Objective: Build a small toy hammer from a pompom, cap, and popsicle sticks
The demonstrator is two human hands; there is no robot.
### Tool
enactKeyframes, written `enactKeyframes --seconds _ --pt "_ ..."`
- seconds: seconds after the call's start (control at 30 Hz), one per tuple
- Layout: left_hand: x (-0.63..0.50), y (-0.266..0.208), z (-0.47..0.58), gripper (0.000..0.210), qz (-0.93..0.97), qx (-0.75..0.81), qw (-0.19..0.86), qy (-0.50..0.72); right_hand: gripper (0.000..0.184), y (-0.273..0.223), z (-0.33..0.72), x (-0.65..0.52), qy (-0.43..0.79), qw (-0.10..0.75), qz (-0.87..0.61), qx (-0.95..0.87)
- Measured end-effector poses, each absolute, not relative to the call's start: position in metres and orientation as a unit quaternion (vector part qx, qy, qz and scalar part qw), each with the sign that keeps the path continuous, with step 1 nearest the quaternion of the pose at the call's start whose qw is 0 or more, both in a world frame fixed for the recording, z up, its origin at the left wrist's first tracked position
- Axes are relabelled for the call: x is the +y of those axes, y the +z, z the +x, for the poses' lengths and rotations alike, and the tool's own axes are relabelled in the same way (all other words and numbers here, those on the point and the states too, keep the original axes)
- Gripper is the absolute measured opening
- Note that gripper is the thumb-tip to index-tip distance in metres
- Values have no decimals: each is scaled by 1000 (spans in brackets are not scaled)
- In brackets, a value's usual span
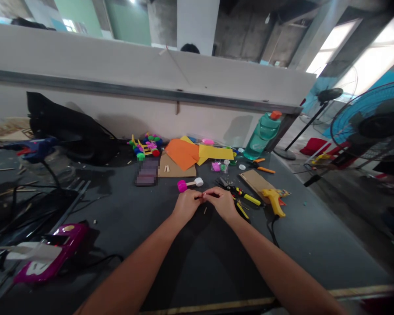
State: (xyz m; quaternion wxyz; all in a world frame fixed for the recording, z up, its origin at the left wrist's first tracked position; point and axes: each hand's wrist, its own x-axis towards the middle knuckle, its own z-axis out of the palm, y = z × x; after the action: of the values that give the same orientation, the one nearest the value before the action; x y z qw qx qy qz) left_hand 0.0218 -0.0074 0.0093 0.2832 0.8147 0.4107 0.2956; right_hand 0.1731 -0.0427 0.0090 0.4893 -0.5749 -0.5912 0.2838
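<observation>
My left hand (188, 203) and my right hand (221, 202) meet fingertip to fingertip over the dark table. Both are closed in a pinch, and whatever sits between the fingers is too small to make out. Just beyond them lies a stick with a pink cap (182, 186) at one end and a white cap (199, 182) at the other. A short wooden stick piece (205, 211) rests on the table below my fingertips. Yellow-and-black pliers (249, 197) lie right beside my right hand, with another yellow-handled tool (242, 210) partly behind it.
A yellow glue gun (276, 202) and a cardboard piece (258, 184) lie to the right, near a teal bottle (262, 136). Orange paper (183, 153) rests on cardboard at the back. At left are a purple power strip (57, 253), cables and a blue glue gun (36, 148).
</observation>
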Motion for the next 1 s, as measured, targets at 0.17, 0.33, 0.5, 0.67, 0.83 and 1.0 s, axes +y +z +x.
enactKeyframes --seconds 0.17,0.33,0.5,0.67,0.83,1.0 --pt "-5 4 22 12 854 387 197 285 8 5 173 -43 285 468 -581 -602" --pt "-1 0 21 11 860 372 215 275 11 0 173 -42 298 450 -581 -609" --pt "0 0 21 10 861 376 213 269 10 -1 173 -42 295 447 -591 -603" --pt "0 1 20 8 862 378 219 258 11 2 176 -39 289 447 -607 -591" --pt "2 3 18 20 867 367 229 246 20 3 187 -33 277 449 -629 -571" --pt "1 4 17 26 857 377 239 257 16 4 186 -34 244 436 -629 -595"
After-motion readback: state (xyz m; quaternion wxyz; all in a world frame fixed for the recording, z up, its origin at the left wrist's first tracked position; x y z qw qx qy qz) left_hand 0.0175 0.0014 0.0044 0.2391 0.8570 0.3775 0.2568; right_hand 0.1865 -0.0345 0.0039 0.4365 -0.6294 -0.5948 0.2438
